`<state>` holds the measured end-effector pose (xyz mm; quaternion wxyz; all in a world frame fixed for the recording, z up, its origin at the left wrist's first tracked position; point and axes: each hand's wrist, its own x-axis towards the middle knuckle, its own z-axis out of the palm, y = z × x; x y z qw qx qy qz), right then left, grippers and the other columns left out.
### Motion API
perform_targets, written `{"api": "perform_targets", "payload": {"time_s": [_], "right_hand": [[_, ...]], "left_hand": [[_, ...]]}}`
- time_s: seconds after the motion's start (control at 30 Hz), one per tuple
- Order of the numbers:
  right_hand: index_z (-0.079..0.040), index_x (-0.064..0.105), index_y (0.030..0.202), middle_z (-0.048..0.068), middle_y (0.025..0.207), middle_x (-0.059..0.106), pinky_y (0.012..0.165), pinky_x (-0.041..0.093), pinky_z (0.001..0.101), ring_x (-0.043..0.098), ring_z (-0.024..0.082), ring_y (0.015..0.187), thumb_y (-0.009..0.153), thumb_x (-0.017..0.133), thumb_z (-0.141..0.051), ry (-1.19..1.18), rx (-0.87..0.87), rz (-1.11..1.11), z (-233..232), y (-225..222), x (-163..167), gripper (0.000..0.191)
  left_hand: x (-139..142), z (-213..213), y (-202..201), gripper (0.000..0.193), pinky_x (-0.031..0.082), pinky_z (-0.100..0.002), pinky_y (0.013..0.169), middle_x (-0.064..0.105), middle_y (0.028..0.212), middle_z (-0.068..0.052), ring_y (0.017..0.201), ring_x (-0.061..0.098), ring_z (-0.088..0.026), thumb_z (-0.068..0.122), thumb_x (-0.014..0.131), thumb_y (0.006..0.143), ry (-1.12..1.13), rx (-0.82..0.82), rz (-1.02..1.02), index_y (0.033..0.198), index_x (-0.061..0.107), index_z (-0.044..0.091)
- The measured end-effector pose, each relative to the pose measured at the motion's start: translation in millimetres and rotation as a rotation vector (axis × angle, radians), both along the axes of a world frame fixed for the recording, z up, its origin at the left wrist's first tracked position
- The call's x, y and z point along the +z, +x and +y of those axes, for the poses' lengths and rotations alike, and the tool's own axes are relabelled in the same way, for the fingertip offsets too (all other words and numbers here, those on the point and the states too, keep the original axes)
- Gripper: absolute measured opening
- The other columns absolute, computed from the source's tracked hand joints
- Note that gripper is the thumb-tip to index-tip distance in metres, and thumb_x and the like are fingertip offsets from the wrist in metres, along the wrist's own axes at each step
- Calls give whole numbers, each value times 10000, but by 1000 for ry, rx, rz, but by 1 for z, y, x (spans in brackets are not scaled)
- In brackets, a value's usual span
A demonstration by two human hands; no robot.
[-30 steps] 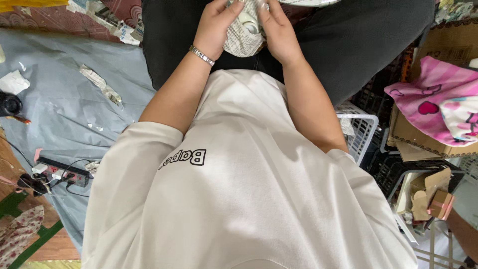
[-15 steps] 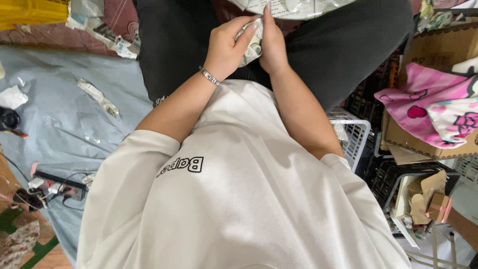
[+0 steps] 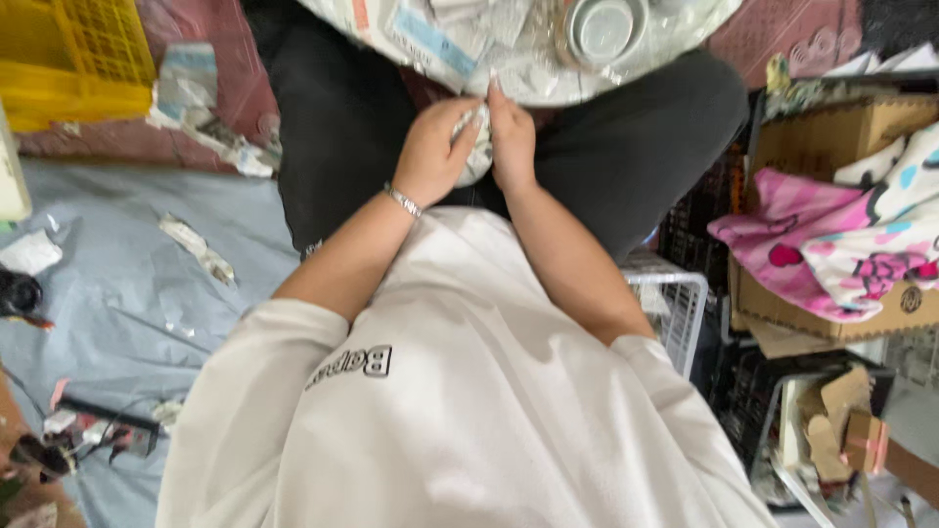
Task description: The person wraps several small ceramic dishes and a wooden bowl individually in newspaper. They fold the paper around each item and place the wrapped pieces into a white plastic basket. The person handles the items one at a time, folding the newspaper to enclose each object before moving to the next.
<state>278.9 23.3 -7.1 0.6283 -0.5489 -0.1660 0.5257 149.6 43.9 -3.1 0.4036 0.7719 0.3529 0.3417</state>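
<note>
Up near the top of the view, over the lap, both hands meet around a small crumpled wad of paper; honestly most of it is hidden, only a pale, printed-looking sliver peeks out between the palms, so I can't tell its full shape or whether anything is wrapped inside; the left hand has its grip curled over the wad from the left side, fingers pressed onto it; the right hand closes on it from the other side, one finger sticking up straight; a thin bracelet sits on the left wrist.

Just above the hands there's a sheet of newspaper with a round whitish dish on it, both cut off by the top edge and kinda blurry; the person's white shirt fills the lower half and blocks whatever's under it; a yellow crate is clipped at the top left corner; paper scraps lie on a grey sheet on the floor; on the right a cardboard box holds pink patterned fabric, and a white wire basket is half hidden behind the right arm.
</note>
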Motion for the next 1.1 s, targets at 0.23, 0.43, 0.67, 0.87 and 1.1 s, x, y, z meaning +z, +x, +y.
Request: {"api": "perform_targets", "payload": {"time_s": [0.23,0.43,0.67,0.87,1.1], "right_hand": [[1,733,921,10,856,692,703,497,260,586,83,769,1012,634,-280,85,-76,-78,-3,2,0,312],[-14,563,713,-46,683,499,583,367,258,405,46,669,1050,679,-218,114,-129,-424,-6,5,2,411],[2,575,688,-44,644,516,545,372,260,419,40,638,985,704,-165,150,-120,-594,-9,3,10,364],[-1,588,686,-65,645,487,556,344,263,392,42,625,1003,668,-151,39,-149,-325,-6,0,6,360],[-4,544,682,-70,643,476,535,329,280,383,46,622,981,638,-108,55,-217,-368,-15,-3,4,330]], "left_hand": [[10,-4,0,202,518,-454,899,697,1069,-179,1007,657,-407,155,700,955,126,71,123,1113,713,29],[9,1,-4,322,563,-361,841,717,1070,-119,966,707,-260,286,697,990,-270,14,47,1155,703,9],[-2,4,4,431,588,-332,817,702,1157,48,1072,667,-106,489,479,985,-1297,92,-417,1285,600,204],[-7,2,3,420,586,-345,823,775,1065,-151,976,766,-268,449,583,1041,-371,100,116,1234,701,96],[-3,-10,2,287,528,-445,604,699,767,-154,708,695,-367,333,692,1006,31,228,207,887,702,72]]}}
